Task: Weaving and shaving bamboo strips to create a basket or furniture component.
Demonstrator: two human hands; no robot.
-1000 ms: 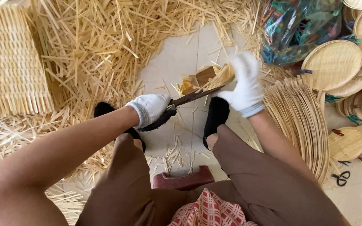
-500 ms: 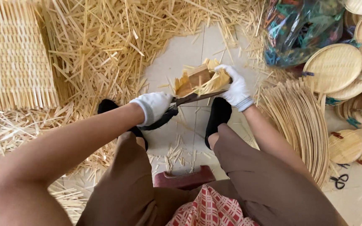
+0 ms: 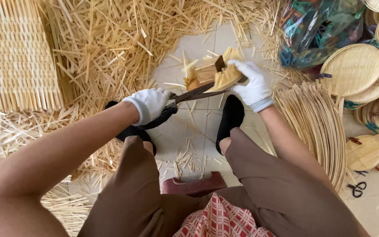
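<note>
Left hand (image 3: 149, 104) grips the shears (image 3: 189, 98) — right hand (image 3: 252, 85) clutches the woven bamboo piece (image 3: 216, 72).

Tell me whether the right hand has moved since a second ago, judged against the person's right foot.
Yes. The right hand, gripping the bamboo piece, has come back toward the right foot and slightly leftward.

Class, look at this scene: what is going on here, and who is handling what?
A seated person in white gloves is working over a tiled floor littered with cut bamboo strips. The left hand grips the handles of large shears, whose blades reach a bundle of strips held by the right hand. A woven mat lies to the left; round woven fans, a curved stack of splints and small scissors lie to the right.
</note>
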